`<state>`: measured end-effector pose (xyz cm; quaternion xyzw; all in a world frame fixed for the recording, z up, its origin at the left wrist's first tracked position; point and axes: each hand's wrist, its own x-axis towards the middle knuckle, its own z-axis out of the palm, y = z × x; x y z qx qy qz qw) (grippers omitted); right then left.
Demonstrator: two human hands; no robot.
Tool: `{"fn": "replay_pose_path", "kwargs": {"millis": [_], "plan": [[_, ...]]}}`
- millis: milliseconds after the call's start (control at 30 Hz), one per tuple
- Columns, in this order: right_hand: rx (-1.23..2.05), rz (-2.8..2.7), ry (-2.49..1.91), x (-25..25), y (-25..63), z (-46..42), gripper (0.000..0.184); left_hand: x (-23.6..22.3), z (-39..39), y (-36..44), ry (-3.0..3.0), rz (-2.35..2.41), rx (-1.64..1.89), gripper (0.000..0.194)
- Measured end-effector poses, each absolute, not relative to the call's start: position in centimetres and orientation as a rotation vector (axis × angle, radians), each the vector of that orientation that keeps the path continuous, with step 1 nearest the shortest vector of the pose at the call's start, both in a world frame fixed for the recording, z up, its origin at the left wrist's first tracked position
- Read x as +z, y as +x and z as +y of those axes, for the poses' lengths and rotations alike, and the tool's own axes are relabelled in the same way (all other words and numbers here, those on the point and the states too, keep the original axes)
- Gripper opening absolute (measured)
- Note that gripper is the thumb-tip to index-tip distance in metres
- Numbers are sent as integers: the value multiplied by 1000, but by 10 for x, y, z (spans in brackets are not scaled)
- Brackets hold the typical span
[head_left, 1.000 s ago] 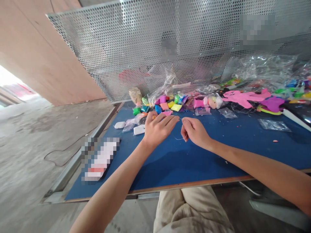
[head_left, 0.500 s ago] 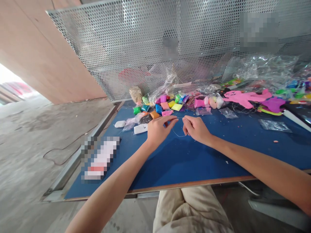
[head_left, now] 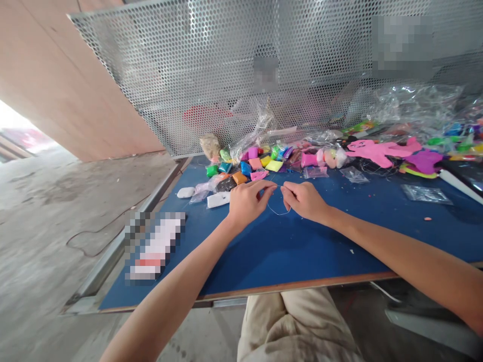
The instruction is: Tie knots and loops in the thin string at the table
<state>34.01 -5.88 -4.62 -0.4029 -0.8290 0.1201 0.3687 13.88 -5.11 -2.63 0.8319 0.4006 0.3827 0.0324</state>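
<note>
Both my hands hover over the blue table top, close together near its middle. My left hand pinches one end of a thin pale thread between thumb and fingertips. My right hand pinches the other end, fingers curled. The thread sags in a small loop between the two hands, just above the table. A heap of small coloured clay packets lies right behind my hands.
A perforated metal screen stands along the table's far edge. Pink and purple foam cut-outs and crumpled clear plastic bags fill the right back. A small clear bag lies right; white pieces lie left. A bare concrete floor lies to the left.
My left hand's fingers have closed from stretched out into a pinch on the thread. The two hands have drawn slightly closer, and the thread now hangs in a loop between them.
</note>
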Motion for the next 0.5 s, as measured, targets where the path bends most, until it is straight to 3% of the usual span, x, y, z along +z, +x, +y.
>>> {"fn": "replay_pose_path", "kwargs": {"millis": [167, 500], "plan": [[89, -2156, -1056, -47, 340, -59, 34, -21, -53, 141, 2338, 1174, 1172, 24], [247, -2138, -1077, -42, 349, -55, 37, -32, -40, 133, 1662, 789, 958, 39]]}}
